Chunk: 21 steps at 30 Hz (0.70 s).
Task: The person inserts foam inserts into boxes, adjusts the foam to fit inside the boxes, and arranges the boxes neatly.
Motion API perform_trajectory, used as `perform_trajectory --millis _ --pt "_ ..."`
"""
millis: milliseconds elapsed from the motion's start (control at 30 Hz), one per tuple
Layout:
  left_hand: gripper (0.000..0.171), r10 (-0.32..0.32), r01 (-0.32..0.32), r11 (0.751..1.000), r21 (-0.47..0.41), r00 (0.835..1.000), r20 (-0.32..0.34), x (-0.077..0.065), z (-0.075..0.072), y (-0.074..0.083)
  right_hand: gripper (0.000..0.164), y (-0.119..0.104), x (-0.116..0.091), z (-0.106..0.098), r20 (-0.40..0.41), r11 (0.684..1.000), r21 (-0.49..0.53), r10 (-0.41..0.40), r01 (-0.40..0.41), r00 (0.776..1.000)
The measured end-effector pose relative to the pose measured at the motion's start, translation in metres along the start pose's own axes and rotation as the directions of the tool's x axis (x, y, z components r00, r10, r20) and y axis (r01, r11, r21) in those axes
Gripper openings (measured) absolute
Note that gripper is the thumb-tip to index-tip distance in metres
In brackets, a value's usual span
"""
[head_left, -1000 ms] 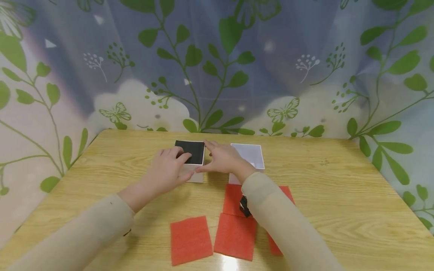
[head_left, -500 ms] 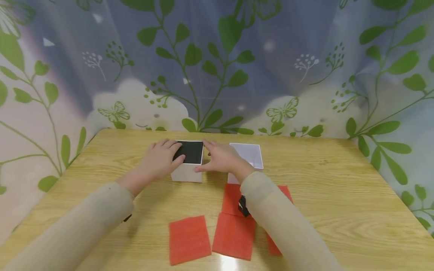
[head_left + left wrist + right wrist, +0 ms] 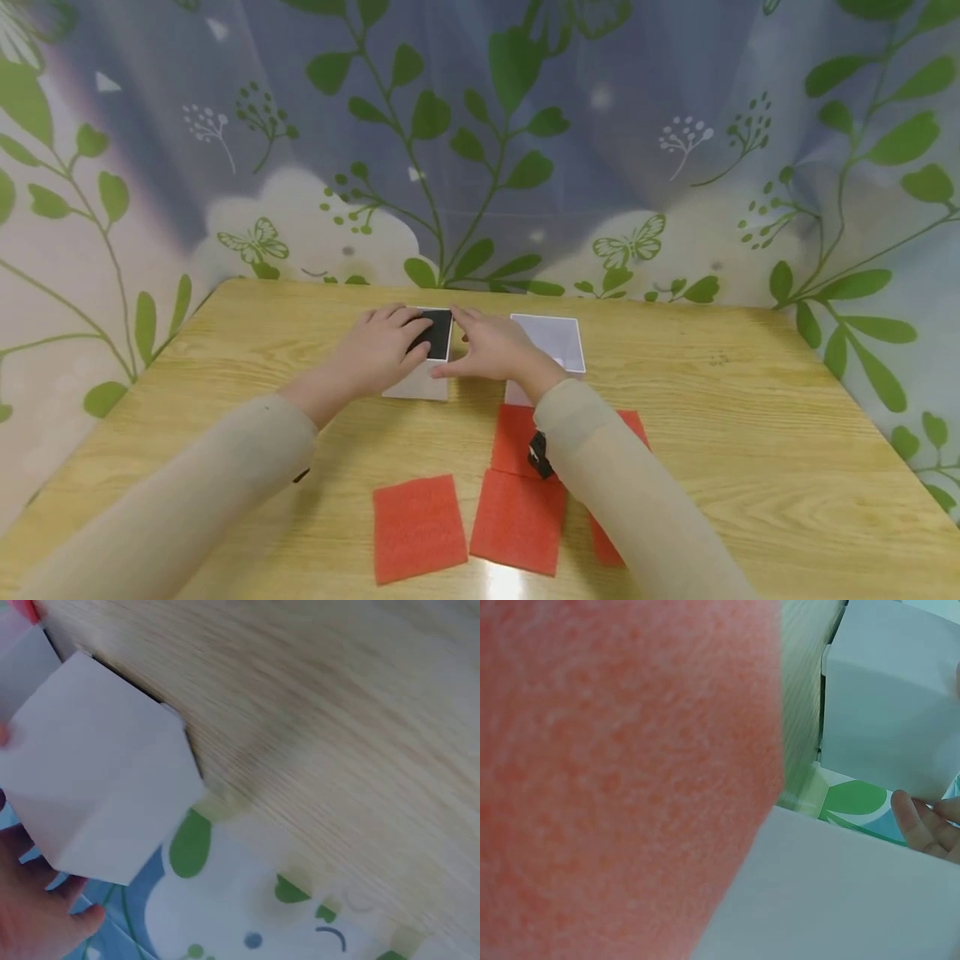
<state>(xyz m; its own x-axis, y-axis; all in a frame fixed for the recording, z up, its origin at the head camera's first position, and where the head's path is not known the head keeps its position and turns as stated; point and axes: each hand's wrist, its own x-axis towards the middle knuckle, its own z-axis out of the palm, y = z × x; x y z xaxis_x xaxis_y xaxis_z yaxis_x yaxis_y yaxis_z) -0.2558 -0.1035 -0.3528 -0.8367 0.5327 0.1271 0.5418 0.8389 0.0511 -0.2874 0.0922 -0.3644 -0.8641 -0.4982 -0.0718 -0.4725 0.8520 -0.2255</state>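
Fingers of the left hand (image 3: 375, 354) bent loosely, thumb parted from the rest, over the black square (image 3: 439, 337) atop the left box (image 3: 417, 385), just left of centre in the frame; cannot tell from any view whether pressing on the black or merely lying across. Right hand (image 3: 495, 350) set wide along the same box's right side, thumb at the near corner, a fingertip at the far one, apparently steadying. Hence, probably, the first risk: from weight on one side only, a tilted black square, wedged against the white rim (image 3: 450, 336). Next, from too hard a squeeze at the right, a bowed wall and a crooked fit; from too slack a grip, a box skidding across the shiny table (image 3: 750, 400). Watch also the right box (image 3: 551, 340), right of centre, close beside the right hand: easily nudged by a swing of that arm. Lower down, red squares (image 3: 420, 529) spread from bottom centre rightward, partly hidden by the right sleeve (image 3: 622, 475); liable to shift or crease if caught by the dark object (image 3: 538, 456) at its edge.
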Motion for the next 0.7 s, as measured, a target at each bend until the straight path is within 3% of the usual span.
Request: perform_trajectory --millis 133,233,533,633,700 --pt "0.049 0.023 -0.023 1.0 0.0 1.0 0.001 0.01 0.002 0.007 0.111 0.001 -0.001 0.0 -0.002 1.0 0.016 0.005 -0.005 1.0" --pt "0.049 0.006 -0.006 1.0 0.003 1.0 0.004 0.015 0.004 0.01 0.11 0.001 -0.002 -0.001 0.0 1.0 0.022 0.002 -0.002 1.0" --pt "0.047 -0.025 0.025 1.0 -0.015 0.999 -0.04 0.019 0.014 0.005 0.108 0.0 -0.002 0.0 -0.01 1.0 0.006 -0.008 0.008 1.0" --pt "0.046 -0.027 0.023 0.999 -0.044 0.995 -0.092 0.016 0.014 0.002 0.108 0.0 -0.001 0.0 -0.013 1.0 0.003 -0.013 0.013 1.0" --pt "0.042 -0.014 0.004 0.998 -0.059 0.986 -0.167 0.012 0.013 0.0 0.108 0.0 -0.001 -0.001 -0.014 1.0 -0.003 -0.012 0.012 1.0"
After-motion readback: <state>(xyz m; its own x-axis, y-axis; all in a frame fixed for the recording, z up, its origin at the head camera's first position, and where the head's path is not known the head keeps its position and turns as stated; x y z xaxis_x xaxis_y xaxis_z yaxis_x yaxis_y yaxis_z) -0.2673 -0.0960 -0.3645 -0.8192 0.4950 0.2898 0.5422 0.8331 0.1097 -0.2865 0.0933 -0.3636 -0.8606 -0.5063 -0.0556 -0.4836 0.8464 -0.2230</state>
